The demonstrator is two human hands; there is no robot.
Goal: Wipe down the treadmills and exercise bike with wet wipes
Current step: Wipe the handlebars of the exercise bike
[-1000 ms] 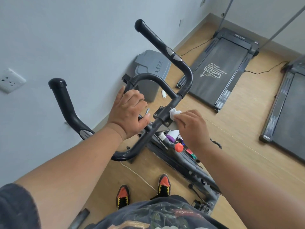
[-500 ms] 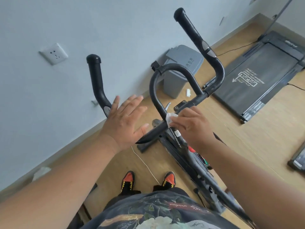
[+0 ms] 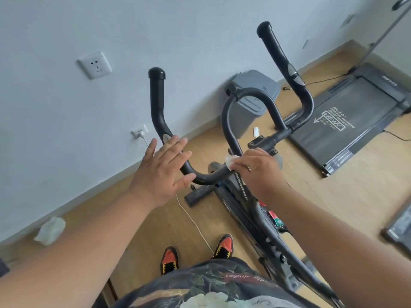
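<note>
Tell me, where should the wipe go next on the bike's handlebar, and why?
Probably leftward along the handlebar. The right hand presses the wipe near its centre, and the left hand, fingers straight, hovers by the left bend beside it.

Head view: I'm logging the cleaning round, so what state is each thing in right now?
left hand: open, fingers straight, over the handlebar's left bend
right hand: pinches the wet wipe against the bar
wet wipe: crumpled, pressed on the handlebar
handlebar: being wiped near its middle
bin: lid shut
treadmill: flat on the floor
used wipe: crumpled, on the floor by the wall
</note>
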